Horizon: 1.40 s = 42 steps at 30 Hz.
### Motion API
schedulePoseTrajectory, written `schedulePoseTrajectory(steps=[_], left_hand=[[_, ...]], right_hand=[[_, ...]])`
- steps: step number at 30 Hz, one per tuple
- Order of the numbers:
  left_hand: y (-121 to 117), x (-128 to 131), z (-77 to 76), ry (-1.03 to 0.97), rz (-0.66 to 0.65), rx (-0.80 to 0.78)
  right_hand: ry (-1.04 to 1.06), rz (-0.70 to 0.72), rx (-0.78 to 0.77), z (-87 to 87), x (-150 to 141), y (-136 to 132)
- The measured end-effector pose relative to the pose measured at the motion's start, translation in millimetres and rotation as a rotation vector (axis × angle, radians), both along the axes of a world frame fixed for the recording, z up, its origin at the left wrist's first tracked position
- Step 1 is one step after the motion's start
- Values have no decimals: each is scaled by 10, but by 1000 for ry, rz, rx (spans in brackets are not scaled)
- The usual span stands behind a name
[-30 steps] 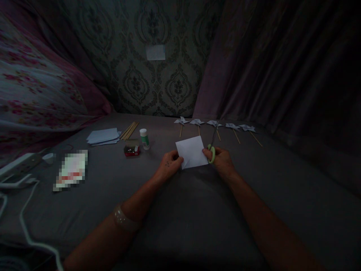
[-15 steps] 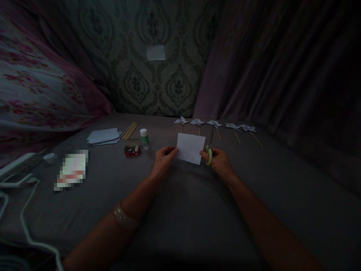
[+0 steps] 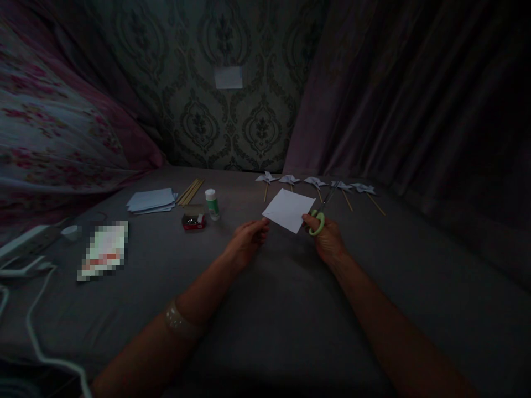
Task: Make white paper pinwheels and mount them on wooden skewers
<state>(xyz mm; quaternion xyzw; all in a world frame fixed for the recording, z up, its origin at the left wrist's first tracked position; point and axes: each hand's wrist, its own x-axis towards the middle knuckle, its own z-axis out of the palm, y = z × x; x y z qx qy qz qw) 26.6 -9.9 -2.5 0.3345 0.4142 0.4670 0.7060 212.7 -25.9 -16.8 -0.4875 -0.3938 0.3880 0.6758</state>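
Note:
A white square sheet of paper [image 3: 289,210] is held up in front of me, turned so its corners point left, right, near and far. A short line, a cut or crease, shows near its left corner. My right hand [image 3: 329,237] is closed around green-handled scissors [image 3: 317,222] and pinches the paper's right part between thumb and finger. The scissor blades point away, up and to the right. My left hand [image 3: 249,240] is closed, fingers curled, with the thumb tip at the paper's left corner; its exact grip is hard to see.
Several paper pinwheels on sticks [image 3: 315,182] lie in a row at the back. To the left are a glue stick [image 3: 212,204], a red box of small metal pieces [image 3: 193,221], wooden sticks [image 3: 191,192], a paper stack [image 3: 151,200] and a power strip [image 3: 31,243].
The paper has turned from lying square to me to a corner-on position and shifted slightly right. The scissors have tilted rightward in my right hand. My left hand's fingers have curled lower.

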Motion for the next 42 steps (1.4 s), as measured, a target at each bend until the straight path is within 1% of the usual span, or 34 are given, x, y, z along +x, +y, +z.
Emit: schedulePoseTrajectory(steps=[4,7,12,17,21,23,27,30,34,37,39,42], left_hand=[[-53,51,-11,-30,-121,52],[-77,77,-29,-29,-149,89],[-97,100,-50,-7,-128,70],[-105,100,-49,-1,-117,89],[-53,53,-14,4,-49,115],[-8,15,13,-14,-5,114],[71,-58,57,-47,81,89],[94,-86,76,-79,106,92],[87,-90,98,-107,122,115],[79,-87,112,-106,130,137],[79,-89,115,-107,140,146],[86,-94,106,-113,156,148]], right_hand=[[43,56,-26,-20,-19,-14],[51,97,-24,-41,-43,-27],[14,109,-32,-52,-80,-39],[-49,102,-41,-10,-89,-68],[-178,99,-97,74,-119,-119],[-251,122,-144,120,-148,-148],[-355,248,-250,167,-195,-190],[-412,362,-285,139,-189,-194],[-377,538,-251,66,-138,-178],[-365,662,-218,60,-117,-192],[-405,702,-241,87,-128,-218],[-485,706,-304,137,-177,-260]])
